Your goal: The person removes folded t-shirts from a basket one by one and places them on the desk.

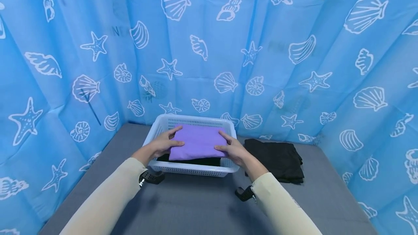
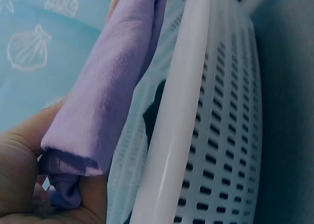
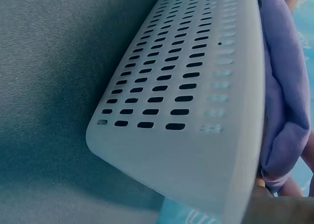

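Both hands hold a folded purple cloth (image 1: 199, 142) by its two side edges, over a white perforated plastic basket (image 1: 192, 171). My left hand (image 1: 163, 142) grips the left edge, thumb on top and fingers beneath; in the left wrist view the cloth's thick rolled fold (image 2: 103, 87) lies between thumb and fingers. On the other side my right hand (image 1: 236, 150) grips the right edge the same way, its fingers (image 3: 290, 188) partly hidden by the cloth and basket rim in the right wrist view. Black cloth (image 1: 209, 161) shows inside the basket below the purple one.
A folded stack of black cloth (image 1: 275, 159) lies right of the basket on the grey surface (image 1: 189, 206). Blue curtains (image 1: 209, 61) printed with white shells and starfish hang behind and at both sides, close to the basket's far rim.
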{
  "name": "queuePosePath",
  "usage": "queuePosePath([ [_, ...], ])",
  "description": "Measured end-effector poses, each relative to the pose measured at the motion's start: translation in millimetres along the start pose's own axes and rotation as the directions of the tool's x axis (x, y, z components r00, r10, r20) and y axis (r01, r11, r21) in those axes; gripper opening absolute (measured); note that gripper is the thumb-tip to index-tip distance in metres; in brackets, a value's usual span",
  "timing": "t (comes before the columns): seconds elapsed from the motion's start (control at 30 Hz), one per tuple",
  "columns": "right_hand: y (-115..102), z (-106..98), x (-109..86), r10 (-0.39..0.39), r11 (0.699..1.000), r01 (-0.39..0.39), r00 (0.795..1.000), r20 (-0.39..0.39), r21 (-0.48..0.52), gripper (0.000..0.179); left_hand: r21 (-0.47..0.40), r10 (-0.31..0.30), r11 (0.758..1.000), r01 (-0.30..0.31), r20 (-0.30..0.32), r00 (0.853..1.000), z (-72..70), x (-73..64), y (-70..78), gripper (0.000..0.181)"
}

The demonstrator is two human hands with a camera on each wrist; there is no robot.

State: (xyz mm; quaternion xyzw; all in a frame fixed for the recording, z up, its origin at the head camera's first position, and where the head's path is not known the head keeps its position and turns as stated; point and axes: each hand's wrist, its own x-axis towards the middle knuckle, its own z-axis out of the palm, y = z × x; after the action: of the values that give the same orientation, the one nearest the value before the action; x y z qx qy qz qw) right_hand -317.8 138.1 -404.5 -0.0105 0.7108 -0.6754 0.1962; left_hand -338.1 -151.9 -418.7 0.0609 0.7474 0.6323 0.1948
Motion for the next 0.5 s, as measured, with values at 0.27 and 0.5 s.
queuePosePath([
  [0.27,1.9,-11.3,-25.3,-0.045,0.999,0.045,0.999,0.027,-0.01,0.078,-0.044,0.028,0.999,-0.027,0.012,1.0,16.6,-14.9,5.9,0.084],
  [0.5,9.3,-26.4,-45.5,-0.073,0.997,0.074,0.994,0.077,-0.011,0.083,-0.093,0.049,0.995,-0.046,0.038,0.998,34.1,-27.1,8.1,0.086],
])
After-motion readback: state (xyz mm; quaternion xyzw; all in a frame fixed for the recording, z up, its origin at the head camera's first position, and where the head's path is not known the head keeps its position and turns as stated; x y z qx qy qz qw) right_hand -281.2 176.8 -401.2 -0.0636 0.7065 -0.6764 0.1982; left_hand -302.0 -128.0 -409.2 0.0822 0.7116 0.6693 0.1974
